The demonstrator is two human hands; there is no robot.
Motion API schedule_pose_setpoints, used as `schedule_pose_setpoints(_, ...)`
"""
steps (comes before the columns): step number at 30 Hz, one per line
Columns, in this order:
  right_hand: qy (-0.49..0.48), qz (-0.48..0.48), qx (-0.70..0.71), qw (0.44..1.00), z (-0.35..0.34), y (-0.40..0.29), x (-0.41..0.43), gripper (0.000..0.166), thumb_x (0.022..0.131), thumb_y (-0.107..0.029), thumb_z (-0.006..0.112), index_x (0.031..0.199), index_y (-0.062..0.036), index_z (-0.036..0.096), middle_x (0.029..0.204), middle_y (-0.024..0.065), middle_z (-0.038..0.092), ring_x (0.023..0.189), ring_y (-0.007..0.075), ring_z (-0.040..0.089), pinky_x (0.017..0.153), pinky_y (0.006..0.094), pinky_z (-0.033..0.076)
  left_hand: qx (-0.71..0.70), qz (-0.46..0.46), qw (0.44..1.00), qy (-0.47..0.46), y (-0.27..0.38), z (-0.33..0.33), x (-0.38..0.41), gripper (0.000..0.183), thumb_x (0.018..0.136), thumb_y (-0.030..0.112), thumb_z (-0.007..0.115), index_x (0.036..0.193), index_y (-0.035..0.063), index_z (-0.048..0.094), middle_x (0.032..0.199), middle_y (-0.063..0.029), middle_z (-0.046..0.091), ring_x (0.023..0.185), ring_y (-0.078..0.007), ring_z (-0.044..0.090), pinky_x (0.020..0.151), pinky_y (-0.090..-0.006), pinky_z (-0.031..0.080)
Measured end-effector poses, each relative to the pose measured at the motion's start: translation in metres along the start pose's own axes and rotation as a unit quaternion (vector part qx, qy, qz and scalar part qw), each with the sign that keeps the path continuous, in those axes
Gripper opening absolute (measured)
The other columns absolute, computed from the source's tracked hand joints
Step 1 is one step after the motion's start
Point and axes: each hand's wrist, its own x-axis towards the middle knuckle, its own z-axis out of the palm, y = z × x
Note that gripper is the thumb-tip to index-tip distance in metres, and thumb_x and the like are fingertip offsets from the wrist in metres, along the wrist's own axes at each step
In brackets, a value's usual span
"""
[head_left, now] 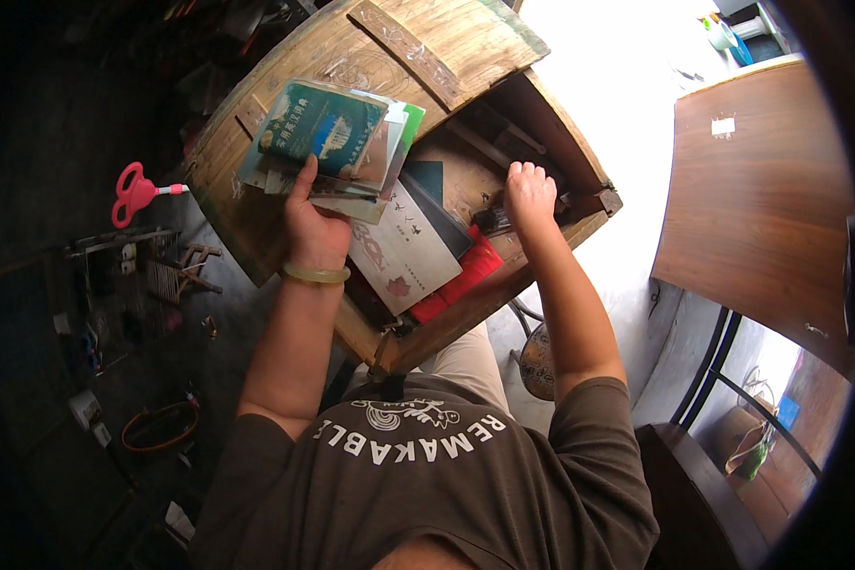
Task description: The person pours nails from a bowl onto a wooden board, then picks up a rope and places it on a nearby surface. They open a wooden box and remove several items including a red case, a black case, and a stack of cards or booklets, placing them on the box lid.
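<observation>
My left hand grips a stack of books and papers, with a worn green paperback dictionary on top and my thumb over its edge. The stack is above an open wooden drawer. My right hand hangs over the drawer's right part with its fingers curled down; whether they hold anything is hidden. Below it lies a small dark object. A pale book with a printed flower design, a dark folder or book and a red item lie overlapping in the drawer.
A wooden board with a batten covers the drawer's far side. Beyond the drawer's left corner is a pink-handled object. A round patterned stool stands below my right forearm. Brown wooden furniture is on the right.
</observation>
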Motion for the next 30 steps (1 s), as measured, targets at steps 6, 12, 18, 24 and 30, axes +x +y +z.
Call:
schedule_pose_setpoints(6, -0.052, 0.022, 0.013, 0.998, 0.028, 0.005, 0.026, 0.012, 0.08, -0.01, 0.058, 0.091, -0.0071, 0.061, 0.091, 0.0129, 0.066, 0.086, 0.0261, 0.066, 0.07, 0.0375, 0.054, 0.013, 0.022, 1.0, -0.018, -0.008, -0.009, 0.017, 0.057, 0.085, 0.029, 0.065, 0.134, 0.0095, 0.044, 0.136, -0.0124, 0.046, 0.123, -0.0369, 0.043, 0.094, -0.0668, 0.038)
schedule_pose_setpoints(12, -0.047, 0.037, 0.081, 0.995, 0.028, 0.008, 0.033, 0.012, 0.079, -0.012, 0.059, 0.087, -0.003, 0.06, 0.086, 0.0177, 0.066, 0.084, 0.03, 0.067, 0.069, 0.0404, 0.053, 0.011, -0.014, 0.999, -0.04, -0.002, -0.006, 0.008, 0.056, 0.087, 0.029, 0.064, 0.135, 0.0091, 0.043, 0.137, -0.0125, 0.045, 0.124, -0.0353, 0.043, 0.098, -0.0646, 0.036)
schedule_pose_setpoints(18, -0.071, 0.079, 0.406, 0.908, 0.013, 0.023, 0.027, 0.02, 0.083, -0.02, 0.062, 0.082, 0.0006, 0.059, 0.078, 0.0175, 0.065, 0.069, 0.0302, 0.064, 0.063, 0.0412, 0.05, 0.005, -0.058, 0.998, -0.032, 0.009, -0.006, 0.0, 0.049, 0.091, 0.024, 0.06, 0.133, 0.0061, 0.043, 0.137, -0.0117, 0.045, 0.125, -0.0309, 0.043, 0.104, -0.054, 0.034)
schedule_pose_setpoints(24, -0.196, 0.128, 0.654, 0.72, 0.007, 0.023, 0.003, 0.021, 0.088, -0.019, 0.064, 0.08, -0.0007, 0.057, 0.067, 0.0046, 0.057, 0.059, 0.0136, 0.056, 0.054, 0.0312, 0.046, 0.071, -0.09, 0.993, -0.005, 0.022, -0.004, -0.016, 0.045, 0.093, 0.027, 0.056, 0.13, 0.005, 0.044, 0.13, -0.0117, 0.049, 0.122, -0.0282, 0.045, 0.105, -0.0471, 0.034)
schedule_pose_setpoints(30, -0.275, 0.188, 0.807, 0.487, -0.036, 0.007, -0.02, 0.014, 0.095, -0.012, 0.05, 0.091, 0.0017, 0.053, 0.07, 0.0107, 0.06, 0.054, 0.0176, 0.057, 0.052, 0.03, 0.049, 0.107, -0.128, 0.986, -0.029, 0.036, -0.018, -0.023, 0.04, 0.093, 0.028, 0.056, 0.123, 0.0032, 0.048, 0.123, -0.0141, 0.053, 0.117, -0.0287, 0.049, 0.1, -0.0465, 0.04)
